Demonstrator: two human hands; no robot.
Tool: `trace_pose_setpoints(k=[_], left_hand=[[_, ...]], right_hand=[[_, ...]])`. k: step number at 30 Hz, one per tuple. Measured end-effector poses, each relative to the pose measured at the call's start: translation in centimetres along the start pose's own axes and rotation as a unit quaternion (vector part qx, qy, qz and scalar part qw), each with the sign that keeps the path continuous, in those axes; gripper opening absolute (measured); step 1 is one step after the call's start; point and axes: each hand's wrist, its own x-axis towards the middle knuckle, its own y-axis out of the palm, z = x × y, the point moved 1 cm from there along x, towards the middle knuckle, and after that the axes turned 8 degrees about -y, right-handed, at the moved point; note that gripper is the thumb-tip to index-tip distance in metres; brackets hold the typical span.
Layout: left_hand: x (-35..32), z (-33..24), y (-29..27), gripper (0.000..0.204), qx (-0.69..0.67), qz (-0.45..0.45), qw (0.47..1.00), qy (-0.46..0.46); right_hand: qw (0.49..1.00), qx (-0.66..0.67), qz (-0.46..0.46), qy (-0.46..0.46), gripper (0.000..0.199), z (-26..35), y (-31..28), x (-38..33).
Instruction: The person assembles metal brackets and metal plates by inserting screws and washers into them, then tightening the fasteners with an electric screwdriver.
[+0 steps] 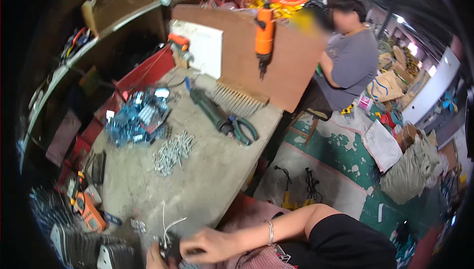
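My right hand reaches in from the lower right, a silver bangle on its wrist. Its fingers are closed over a small dark part at the near edge of the grey workbench. Thin white wires stick up from that part. Only a sliver of my left hand shows at the bottom edge. It is pressed against the same part from the left, and most of it is cut off.
On the bench lie a heap of silver pins, a blue pile of small parts, a green-handled tool, pliers, a brush and an orange meter. An orange driver hangs above. A person in grey sits behind a brown board.
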Motion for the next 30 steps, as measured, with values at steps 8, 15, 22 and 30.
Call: trace_pose_setpoints(k=[8,15,22,30], left_hand=[[3.9,-6.1,4.5,0.05,-0.521,0.094,0.847,-0.042],[2.8,-6.1,5.8,0.055,-0.607,0.131,0.78,-0.071],[2.8,-4.9,5.1,0.04,-0.617,0.066,0.779,-0.09],[3.1,-6.0,5.0,0.058,-0.684,0.026,0.719,-0.119]], right_hand=[[0.948,-0.257,-0.186,-0.01,0.014,0.0,-7.2,2.4],[0.974,-0.192,-0.115,0.032,0.013,-1.7,-7.4,3.0],[0.991,-0.088,-0.05,0.087,0.021,-2.7,-11.5,7.4],[0.845,-0.515,0.128,0.072,0.016,-10.8,-14.1,18.2]])
